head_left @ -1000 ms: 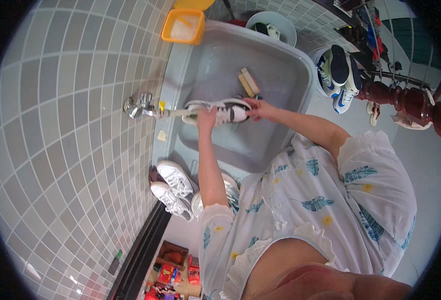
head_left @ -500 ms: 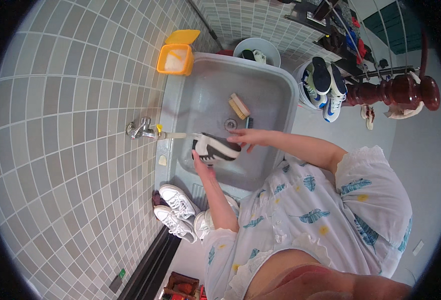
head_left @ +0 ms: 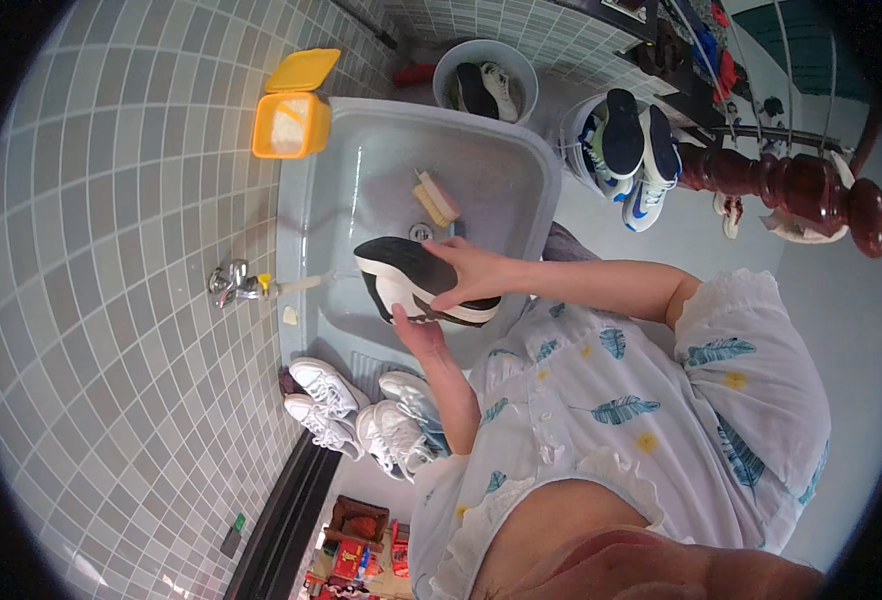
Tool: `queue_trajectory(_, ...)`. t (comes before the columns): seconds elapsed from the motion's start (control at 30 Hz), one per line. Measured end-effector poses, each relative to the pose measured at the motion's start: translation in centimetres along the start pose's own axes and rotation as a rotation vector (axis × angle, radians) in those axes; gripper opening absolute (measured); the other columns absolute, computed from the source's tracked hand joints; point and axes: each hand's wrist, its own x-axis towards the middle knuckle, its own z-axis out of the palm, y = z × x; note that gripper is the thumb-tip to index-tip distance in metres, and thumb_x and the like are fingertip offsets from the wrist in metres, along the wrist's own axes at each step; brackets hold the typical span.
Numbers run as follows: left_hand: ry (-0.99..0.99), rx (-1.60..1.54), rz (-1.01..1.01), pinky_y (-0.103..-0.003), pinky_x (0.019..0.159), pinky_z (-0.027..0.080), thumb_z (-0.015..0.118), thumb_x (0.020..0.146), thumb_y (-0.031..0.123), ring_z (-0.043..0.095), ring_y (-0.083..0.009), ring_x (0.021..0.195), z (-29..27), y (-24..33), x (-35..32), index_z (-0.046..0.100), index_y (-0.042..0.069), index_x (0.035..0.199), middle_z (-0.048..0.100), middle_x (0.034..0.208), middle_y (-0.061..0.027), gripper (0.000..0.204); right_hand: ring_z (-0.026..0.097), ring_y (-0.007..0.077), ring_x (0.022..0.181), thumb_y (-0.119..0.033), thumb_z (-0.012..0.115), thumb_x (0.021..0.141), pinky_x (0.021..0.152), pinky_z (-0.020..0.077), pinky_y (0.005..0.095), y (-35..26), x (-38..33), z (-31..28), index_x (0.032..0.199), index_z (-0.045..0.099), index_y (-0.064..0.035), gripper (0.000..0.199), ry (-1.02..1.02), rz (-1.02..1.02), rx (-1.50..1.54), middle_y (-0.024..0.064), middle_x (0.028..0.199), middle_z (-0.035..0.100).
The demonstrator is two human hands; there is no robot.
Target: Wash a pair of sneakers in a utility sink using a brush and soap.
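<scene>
The pale grey plastic sink basin has bare floor along its far-left part, below the open orange plastic box with yellow lid on its far-left corner. A yellow-and-pink scrubbing brush lies mid-basin, just beyond the black-soled white sneaker filling the near half. The metal wall tap juts over the left rim. White sneakers crowd the near ledge.
</scene>
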Motion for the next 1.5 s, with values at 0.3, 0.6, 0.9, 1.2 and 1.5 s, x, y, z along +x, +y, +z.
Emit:
queue_trajectory(0.3, -0.279, 0.27, 0.085, -0.046, 0.108, 0.029, 0.046, 0.094, 0.046, 0.039, -0.0274, 0.128, 7.5, 0.2, 0.2, 0.033, 0.0, 0.137, 0.04, 0.139, -0.014, 0.065, 0.036, 0.0314, 0.131, -0.035, 0.073, 0.067, 0.11, 0.0246, 0.0359, -0.2, -2.6, -14.7, 0.143, 0.033, -0.0077, 0.09, 0.13, -0.305, 0.062, 0.0201, 0.141, 0.035)
queue_trajectory(0.6, 0.033, 0.715, -0.098, -0.037, 0.099, 0.038, 0.046, 0.098, 0.034, 0.054, -0.0238, 0.115, 9.0, -0.5, -2.0, 0.053, 0.003, 0.122, 0.056, 0.124, -0.011, 0.039, 0.041, 0.0237, 0.127, -0.038, 0.07, 0.075, 0.107, 0.0279, 0.0349, 3.0, -1.5, -31.6, 0.143, 0.037, -0.0129, 0.079, 0.307, -0.085, 0.222, 0.0155, 0.139, 0.044)
queue_trajectory(0.9, 0.188, 0.742, -0.226, -0.031, 0.089, 0.043, 0.048, 0.097, 0.029, 0.059, -0.0184, 0.105, 7.6, -2.7, -3.4, 0.056, 0.004, 0.118, 0.061, 0.115, -0.0063, 0.034, 0.055, 0.0286, 0.112, -0.046, 0.075, 0.067, 0.093, 0.0432, 0.0407, 19.0, 13.7, -37.5, 0.142, 0.034, -0.0053, 0.095, 0.528, 0.419, 0.352, 0.0178, 0.126, 0.053)
queue_trajectory(1.2, 0.276, 0.752, -0.147, -0.029, 0.085, 0.045, 0.051, 0.096, 0.024, 0.061, -0.0172, 0.097, 5.0, -2.7, -5.0, 0.06, 0.0, 0.111, 0.064, 0.107, -0.0078, 0.03, 0.046, 0.0347, 0.123, -0.057, 0.067, 0.073, 0.098, 0.039, 0.0446, 28.0, 21.3, -38.9, 0.129, 0.048, 0.0043, 0.085, 0.573, 0.62, -0.356, 0.0216, 0.132, 0.049)
queue_trajectory(1.5, 0.543, 0.987, 0.077, -0.032, 0.079, 0.048, 0.055, 0.092, 0.02, 0.063, -0.0217, 0.093, 0.4, 0.6, -10.9, 0.062, 0.004, 0.108, 0.065, 0.101, -0.0094, 0.023, 0.062, 0.0199, 0.091, -0.009, 0.053, 0.089, 0.082, 0.0477, 0.0303, 5.0, 15.3, -22.5, 0.116, 0.062, -0.0086, 0.028, 0.471, -0.445, -0.358, 0.0094, 0.107, 0.063)
